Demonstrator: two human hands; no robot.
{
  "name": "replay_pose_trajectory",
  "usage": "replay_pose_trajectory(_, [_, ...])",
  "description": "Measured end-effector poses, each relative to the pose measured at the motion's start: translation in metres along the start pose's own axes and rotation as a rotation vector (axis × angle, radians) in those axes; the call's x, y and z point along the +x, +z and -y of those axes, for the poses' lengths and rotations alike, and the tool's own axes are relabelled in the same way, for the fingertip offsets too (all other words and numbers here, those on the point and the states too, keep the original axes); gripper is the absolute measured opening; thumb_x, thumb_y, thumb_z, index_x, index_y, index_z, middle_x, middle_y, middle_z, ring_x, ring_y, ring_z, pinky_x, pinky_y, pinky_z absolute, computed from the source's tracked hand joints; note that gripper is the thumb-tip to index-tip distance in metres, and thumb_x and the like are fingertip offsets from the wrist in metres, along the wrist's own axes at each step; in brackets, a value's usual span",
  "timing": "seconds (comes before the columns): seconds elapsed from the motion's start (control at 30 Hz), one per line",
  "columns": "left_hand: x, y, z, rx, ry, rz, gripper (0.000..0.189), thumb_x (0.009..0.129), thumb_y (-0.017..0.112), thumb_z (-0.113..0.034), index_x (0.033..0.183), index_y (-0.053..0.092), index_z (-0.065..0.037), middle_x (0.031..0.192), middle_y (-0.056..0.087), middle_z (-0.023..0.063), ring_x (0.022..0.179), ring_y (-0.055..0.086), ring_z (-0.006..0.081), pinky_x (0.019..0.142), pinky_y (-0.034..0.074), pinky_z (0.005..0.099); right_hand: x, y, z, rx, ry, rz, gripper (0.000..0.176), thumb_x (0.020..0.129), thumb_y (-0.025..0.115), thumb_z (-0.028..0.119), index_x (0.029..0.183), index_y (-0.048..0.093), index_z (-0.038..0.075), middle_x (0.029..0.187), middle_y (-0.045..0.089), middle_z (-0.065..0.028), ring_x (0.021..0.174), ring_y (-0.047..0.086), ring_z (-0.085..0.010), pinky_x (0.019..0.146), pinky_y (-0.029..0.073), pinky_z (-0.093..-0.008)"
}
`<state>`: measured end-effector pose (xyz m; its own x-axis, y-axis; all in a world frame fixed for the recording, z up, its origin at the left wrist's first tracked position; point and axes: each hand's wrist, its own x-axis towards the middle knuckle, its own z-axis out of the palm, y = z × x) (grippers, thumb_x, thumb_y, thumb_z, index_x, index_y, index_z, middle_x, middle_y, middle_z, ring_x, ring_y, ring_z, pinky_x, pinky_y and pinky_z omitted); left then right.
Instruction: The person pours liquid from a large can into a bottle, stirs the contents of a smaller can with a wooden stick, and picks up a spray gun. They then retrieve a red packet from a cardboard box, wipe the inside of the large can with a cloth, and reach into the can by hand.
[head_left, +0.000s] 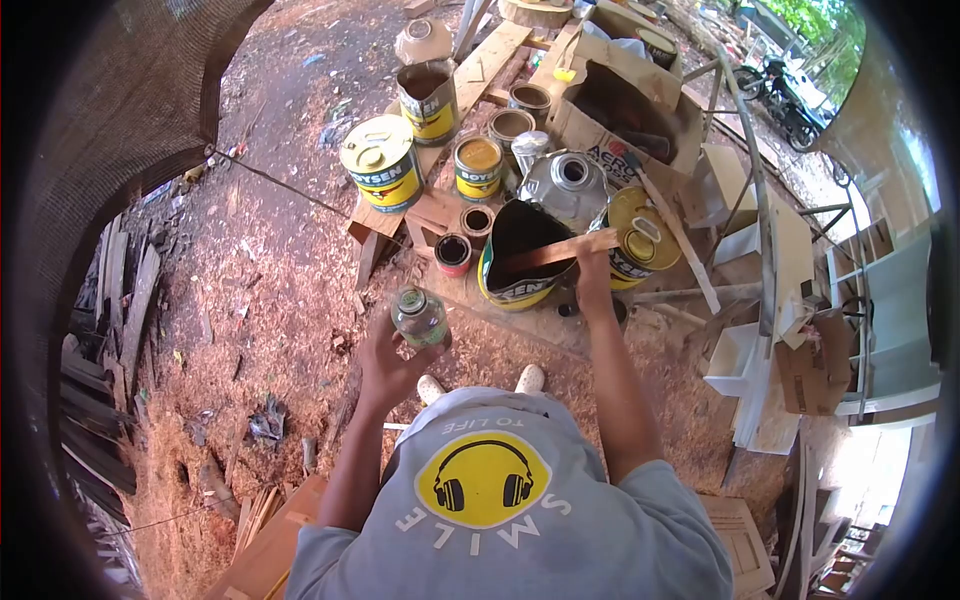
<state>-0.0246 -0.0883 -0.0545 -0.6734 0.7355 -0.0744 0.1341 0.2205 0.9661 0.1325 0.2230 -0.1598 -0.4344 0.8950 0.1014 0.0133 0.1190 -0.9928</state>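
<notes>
My left hand (385,358) is closed around a small clear glass jar (420,322), held above the ground left of the paint cans. The jar's top faces up, and greenish marking shows on its side. With my right hand (594,278) I grip a flat wooden stick (560,251) near its upper end. The stick lies slanted, its lower end reaching into a large open Boysen paint can (519,294) with a dark inside. That lower end is lost in the dark of the can. Beside the can sits a small open red tin (453,256) with dark contents.
A lidded Boysen can (381,165), an orange-topped Boysen can (479,168) and a silver metal can (566,185) stand around. An open cardboard box (690,125) is behind. Cartons and boards (765,370) crowd the right. Wood shavings (260,330) cover the ground.
</notes>
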Motion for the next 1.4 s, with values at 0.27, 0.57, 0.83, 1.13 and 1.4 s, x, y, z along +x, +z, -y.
replay_pose_trajectory(0.27, [-0.001, 0.004, 0.013, -0.029, -0.026, 0.064, 0.075, 0.071, 0.080, -0.004, 0.137, 0.045, -0.002, 0.125, 0.060, 0.0117, 0.118, 0.057, 0.0226, 0.105, 0.044, 0.0416, -0.075, -0.028, -0.054, -1.250, -0.282, 0.259, 0.033, 0.080, 0.065, 0.014, 0.112, 0.062, 0.006, 0.123, 0.056, -0.0183, 0.119, 0.048, -0.0378, 0.098, 0.043, -0.0457])
replay_pose_trajectory(0.57, [0.006, 0.019, 0.005, 0.039, -0.040, 0.133, 0.073, 0.072, 0.081, -0.009, 0.136, 0.047, 0.000, 0.125, 0.060, 0.0143, 0.119, 0.058, 0.0251, 0.107, 0.042, 0.0423, -0.073, -0.022, -0.071, -1.446, -0.195, 0.390, 0.034, 0.080, 0.069, 0.020, 0.111, 0.064, 0.007, 0.115, 0.060, -0.0167, 0.111, 0.053, -0.0364, 0.094, 0.047, -0.0450])
replay_pose_trajectory(0.83, [0.007, 0.029, -0.005, 0.110, -0.059, 0.177, 0.067, 0.072, 0.078, -0.007, 0.132, 0.050, 0.002, 0.120, 0.063, 0.0174, 0.114, 0.061, 0.0259, 0.102, 0.045, 0.0388, -0.074, -0.015, -0.090, -1.234, -0.339, 0.251, 0.025, 0.082, 0.069, 0.029, 0.093, 0.070, 0.007, 0.107, 0.062, -0.0176, 0.097, 0.059, -0.0353, 0.080, 0.053, -0.0448])
replay_pose_trajectory(1.13, [0.004, 0.048, 0.014, 0.285, 0.076, 0.250, 0.065, 0.072, 0.077, -0.018, 0.130, 0.052, -0.002, 0.116, 0.062, 0.0229, 0.106, 0.062, 0.0383, 0.091, 0.050, 0.0419, -0.092, -0.001, 0.057, -0.207, 0.269, 0.105, 0.017, 0.083, 0.073, 0.012, 0.094, 0.068, 0.000, 0.103, 0.067, -0.0149, 0.087, 0.065, -0.0174, 0.075, 0.052, -0.0271])
replay_pose_trajectory(1.4, [0.011, 0.063, -0.010, 0.381, 0.193, 0.335, 0.062, 0.069, 0.073, -0.015, 0.127, 0.055, -0.003, 0.112, 0.064, 0.0196, 0.103, 0.061, 0.0367, 0.087, 0.050, 0.0431, -0.111, 0.000, 0.119, 0.026, -0.056, 0.325, 0.023, 0.080, 0.069, -0.008, 0.102, 0.063, -0.001, 0.107, 0.067, -0.0121, 0.094, 0.064, -0.0163, 0.082, 0.052, -0.0286])
